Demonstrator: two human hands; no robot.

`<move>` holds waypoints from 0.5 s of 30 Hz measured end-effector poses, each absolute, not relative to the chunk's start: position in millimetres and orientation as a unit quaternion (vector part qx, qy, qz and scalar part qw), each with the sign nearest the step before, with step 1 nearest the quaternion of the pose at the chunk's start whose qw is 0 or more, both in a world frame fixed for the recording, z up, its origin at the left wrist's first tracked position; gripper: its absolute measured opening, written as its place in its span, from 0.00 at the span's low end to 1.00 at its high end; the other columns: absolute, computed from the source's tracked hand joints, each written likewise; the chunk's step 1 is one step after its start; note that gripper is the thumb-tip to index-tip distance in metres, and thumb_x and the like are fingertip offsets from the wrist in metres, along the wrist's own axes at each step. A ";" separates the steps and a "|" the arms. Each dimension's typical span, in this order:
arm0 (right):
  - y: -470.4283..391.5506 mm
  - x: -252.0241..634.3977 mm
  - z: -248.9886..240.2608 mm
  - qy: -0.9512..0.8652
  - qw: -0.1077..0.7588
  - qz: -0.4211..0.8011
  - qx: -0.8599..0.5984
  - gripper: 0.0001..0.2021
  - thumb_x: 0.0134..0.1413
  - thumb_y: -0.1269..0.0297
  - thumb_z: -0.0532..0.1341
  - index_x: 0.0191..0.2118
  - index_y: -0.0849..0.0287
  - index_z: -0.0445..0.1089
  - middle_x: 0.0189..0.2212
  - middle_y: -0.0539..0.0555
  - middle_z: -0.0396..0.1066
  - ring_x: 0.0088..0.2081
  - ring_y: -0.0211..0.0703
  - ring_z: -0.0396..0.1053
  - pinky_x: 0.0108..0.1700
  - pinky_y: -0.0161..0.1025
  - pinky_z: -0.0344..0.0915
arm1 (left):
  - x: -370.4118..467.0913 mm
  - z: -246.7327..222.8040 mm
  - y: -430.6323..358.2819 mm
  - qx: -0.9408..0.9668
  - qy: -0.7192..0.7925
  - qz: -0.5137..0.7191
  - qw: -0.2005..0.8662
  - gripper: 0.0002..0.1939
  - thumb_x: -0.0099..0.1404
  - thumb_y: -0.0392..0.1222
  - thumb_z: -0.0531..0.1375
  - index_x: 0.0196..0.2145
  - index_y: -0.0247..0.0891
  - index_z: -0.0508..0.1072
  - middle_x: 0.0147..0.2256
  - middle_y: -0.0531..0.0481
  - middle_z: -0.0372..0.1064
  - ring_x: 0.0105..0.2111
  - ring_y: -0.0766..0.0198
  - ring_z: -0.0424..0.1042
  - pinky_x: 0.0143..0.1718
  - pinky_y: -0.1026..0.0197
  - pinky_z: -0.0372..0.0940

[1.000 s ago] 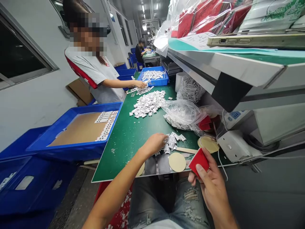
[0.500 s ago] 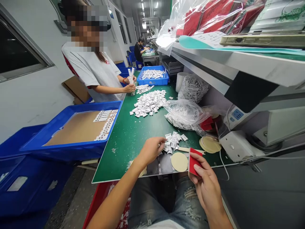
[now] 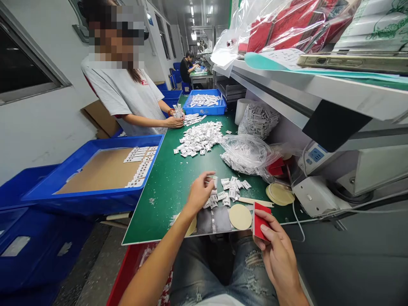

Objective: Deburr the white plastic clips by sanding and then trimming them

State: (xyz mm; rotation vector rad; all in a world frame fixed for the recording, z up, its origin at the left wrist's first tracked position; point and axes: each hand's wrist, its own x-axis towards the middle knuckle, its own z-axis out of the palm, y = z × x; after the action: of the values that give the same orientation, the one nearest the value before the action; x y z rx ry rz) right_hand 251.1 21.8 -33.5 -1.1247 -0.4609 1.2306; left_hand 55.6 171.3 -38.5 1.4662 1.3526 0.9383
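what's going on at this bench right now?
The right hand holds a red square piece. The left hand is raised by a small white part; whether it grips it is unclear. Similar parts lie in a loose cluster on the green table, with a larger pile beyond. A co-worker at the table's left edge holds white strips.

A large blue rectangular plastic tray lies left of the green flat tabletop. On that surface, a white heap of small plastic pieces sits left of a clear crumpled plastic bag. Behind the heap (towards the far end) is a smaller blue plastic tray.
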 end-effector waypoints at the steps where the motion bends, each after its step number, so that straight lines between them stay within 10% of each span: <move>1: 22.4 250.3 -34.6 -0.205 0.647 0.543 -0.494 0.16 0.44 0.55 0.73 0.41 0.52 0.81 0.40 0.54 0.78 0.25 0.33 0.60 0.22 0.29 0.55 | 50.5 -36.4 165.1 0.558 0.545 0.411 0.472 0.18 0.71 0.46 0.58 0.54 0.36 0.70 0.44 0.43 0.75 0.38 0.60 0.77 0.40 0.55 0.73; 12: 28.3 224.5 -32.0 -0.256 0.610 0.578 -0.477 0.12 0.50 0.54 0.71 0.40 0.49 0.82 0.46 0.53 0.79 0.42 0.43 0.73 0.38 0.32 0.70 | 34.0 -10.5 63.5 0.430 0.546 0.588 0.414 0.07 0.63 0.44 0.68 0.37 0.40 0.81 0.38 0.47 0.77 0.40 0.61 0.73 0.45 0.63 0.66; 15: 24.2 215.7 -19.1 -0.317 0.581 0.616 -0.427 0.12 0.52 0.51 0.70 0.42 0.47 0.82 0.35 0.52 0.80 0.30 0.38 0.72 0.31 0.32 0.69 | 37.9 -4.6 45.1 0.458 0.541 0.599 0.373 0.02 0.64 0.41 0.67 0.35 0.43 0.82 0.38 0.48 0.77 0.43 0.58 0.73 0.49 0.59 0.65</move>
State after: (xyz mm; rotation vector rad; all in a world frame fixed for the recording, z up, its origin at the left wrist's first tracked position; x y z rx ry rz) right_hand 215.7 24.2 -19.1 -0.9990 -0.7412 1.4397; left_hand 37.9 45.1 -4.6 1.1724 1.3853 1.5354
